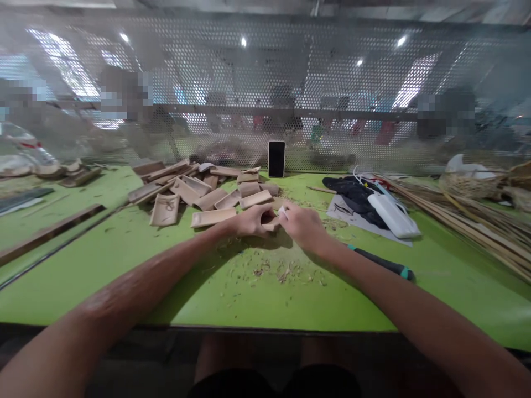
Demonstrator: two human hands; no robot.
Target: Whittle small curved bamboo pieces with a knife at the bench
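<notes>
Near the middle of the green table (199, 293), my left hand (254, 220) is closed round a small bamboo piece (271, 224). My right hand (305, 225) meets it from the right, its fingers pinched on a small white thing (283, 211), perhaps paper or cloth, against the bamboo. Most of the bamboo piece is hidden by my fingers. Just left of my left hand lies a curved bamboo piece (213, 218). Wood shavings (284, 272) are scattered in front of both hands. A dark-handled tool (384, 263) with teal ends lies partly behind my right forearm.
Behind my hands is a pile of bamboo pieces (199, 188). A phone (276, 159) stands against a perforated metal screen (232, 127). To the right are black gloves or cloth (359, 199), a white device (394, 215) and long strips (468, 221). A wooden bar (50, 232) lies left.
</notes>
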